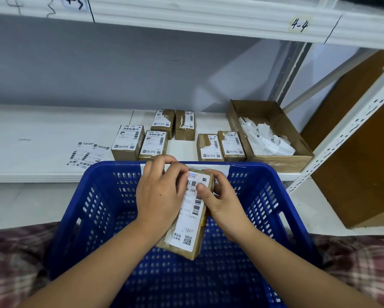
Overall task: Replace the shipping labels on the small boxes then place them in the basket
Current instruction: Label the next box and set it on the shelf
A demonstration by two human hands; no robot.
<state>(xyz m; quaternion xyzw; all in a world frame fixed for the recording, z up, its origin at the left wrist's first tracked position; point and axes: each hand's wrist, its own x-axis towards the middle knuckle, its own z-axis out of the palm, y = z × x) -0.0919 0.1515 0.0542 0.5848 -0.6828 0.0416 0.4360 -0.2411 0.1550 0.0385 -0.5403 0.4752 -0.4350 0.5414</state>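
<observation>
A small brown box (pixel 193 221) with a white shipping label is held over the blue basket (pixel 93 210). My right hand (pixel 222 203) grips its right side, thumb on the label. My left hand (pixel 162 192) lies on the box's left side, its fingertips curled at the label's top left corner. Several more small labelled boxes (pixel 128 142) stand on the white shelf beyond the basket. A sheet of fresh labels (pixel 86 155) lies flat to their left.
An open cardboard carton (pixel 273 161) with crumpled white label scraps sits on the shelf at the right. A white shelf upright (pixel 342 141) and a large brown box (pixel 362 152) stand further right. An upper shelf marked 4-4 hangs overhead.
</observation>
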